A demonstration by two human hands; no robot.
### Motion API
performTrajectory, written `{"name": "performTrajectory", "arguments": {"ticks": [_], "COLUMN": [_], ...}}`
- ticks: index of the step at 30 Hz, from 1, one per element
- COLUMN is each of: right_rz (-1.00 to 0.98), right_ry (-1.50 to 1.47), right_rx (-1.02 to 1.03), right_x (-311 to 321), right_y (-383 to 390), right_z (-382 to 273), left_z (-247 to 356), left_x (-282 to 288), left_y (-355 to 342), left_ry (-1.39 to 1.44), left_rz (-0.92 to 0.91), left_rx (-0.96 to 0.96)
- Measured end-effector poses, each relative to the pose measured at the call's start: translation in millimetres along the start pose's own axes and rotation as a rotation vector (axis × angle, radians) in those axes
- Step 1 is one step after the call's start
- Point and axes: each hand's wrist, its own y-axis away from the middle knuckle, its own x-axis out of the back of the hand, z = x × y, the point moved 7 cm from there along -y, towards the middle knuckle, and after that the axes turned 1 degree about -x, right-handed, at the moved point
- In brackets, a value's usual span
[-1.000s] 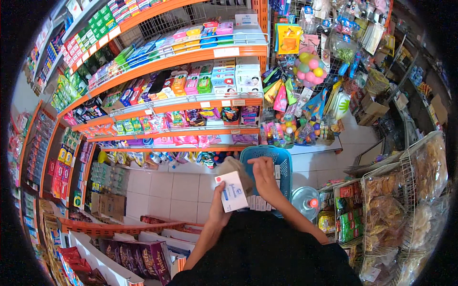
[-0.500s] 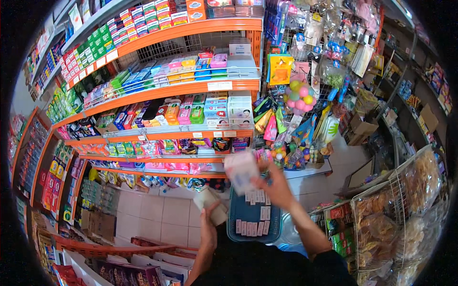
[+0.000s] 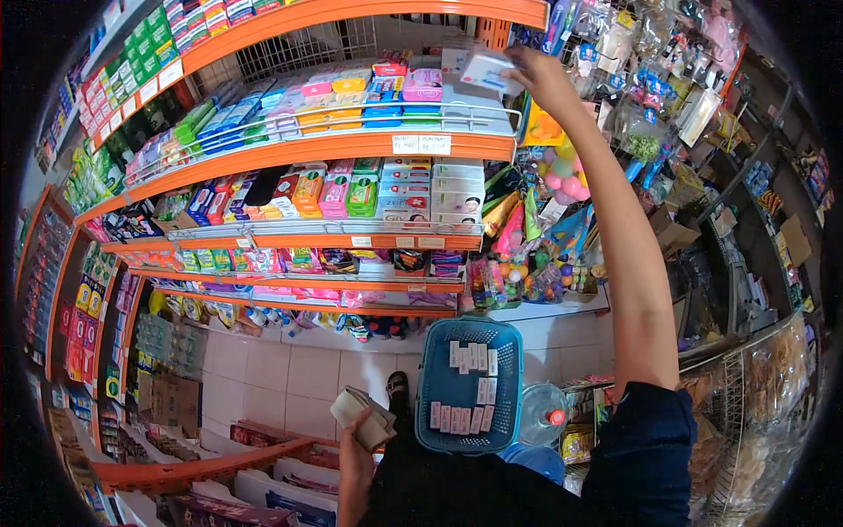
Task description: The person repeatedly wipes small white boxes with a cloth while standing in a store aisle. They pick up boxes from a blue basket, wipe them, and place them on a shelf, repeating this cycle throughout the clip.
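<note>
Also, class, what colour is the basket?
The basket is blue-green, seen best in the head view.

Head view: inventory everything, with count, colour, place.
Shelves: several, orange-edged, ahead
Soap boxes: many, multicoloured, on shelves
Plastic balls: many, multicoloured, right of shelves
Bagged goods: many, brownish, lower right
Cartons: several, brown, left and right
Basket: one, blue, lower centre
Small boxes: about a dozen, white, in basket
Water jug: one, clear, beside basket
Larger box: one, white, right hand
Folded item: one, grey-beige, left hand
Left hand: one, bare, lower centre
Right hand: one, bare, upper right
</note>
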Motion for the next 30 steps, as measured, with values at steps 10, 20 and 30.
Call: {"name": "performTrajectory", "arguments": {"ticks": [10, 20, 30], "right_rz": [0.05, 0.171, 0.236], "right_ry": [0.12, 0.179, 0.251], "right_rx": [0.17, 0.11, 0.161], "right_x": [-73, -99, -108], "right_y": [-15, -28, -29], "right_z": [29, 51, 58], "left_z": [-8, -35, -38], "left_x": [1, -2, -18], "left_y": [-50, -91, -94], "left_ry": [0.016, -0.017, 0.094], "left_rz": [-0.017, -0.046, -0.042], "left_rx": [0.116, 0.225, 0.278]}}
